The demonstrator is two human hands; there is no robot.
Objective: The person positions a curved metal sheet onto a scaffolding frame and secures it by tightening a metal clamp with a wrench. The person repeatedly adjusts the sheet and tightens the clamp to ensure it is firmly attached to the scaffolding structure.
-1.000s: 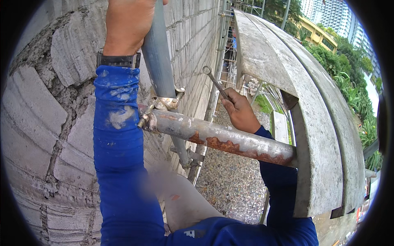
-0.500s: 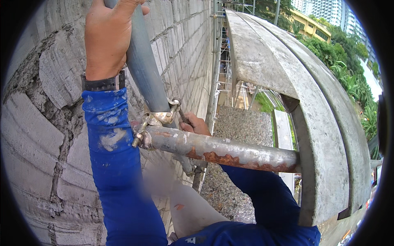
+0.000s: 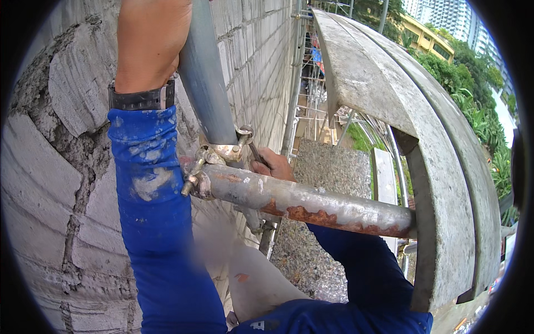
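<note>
A grey scaffold pipe (image 3: pixel 206 83) rises at a tilt beside the block wall. My left hand (image 3: pixel 150 42) lies against its upper part; the fingers run past the top edge. Where this pipe meets a rusty horizontal pipe (image 3: pixel 311 206), a scaffold clamp (image 3: pixel 222 153) with bolts joins them. One threaded bolt (image 3: pixel 192 177) sticks out on the clamp's left. Beyond the horizontal pipe, my right hand (image 3: pixel 274 166) is closed around the handle of a slim metal wrench (image 3: pixel 256 151). Its far end reaches the nut at the clamp's right side. My right forearm passes beneath the horizontal pipe.
The rough block wall (image 3: pixel 50 222) fills the left side. Long grey planks (image 3: pixel 445 178) stretch along the right, near the horizontal pipe's end. Below lies a speckled board (image 3: pixel 311 261). More scaffolding (image 3: pixel 311 89), greenery and buildings stand farther off.
My left hand has gone higher in the picture, taking its fingers out of sight. The pipes, clamp and planks appear slightly shifted right. My right hand stays with the wrench at the clamp.
</note>
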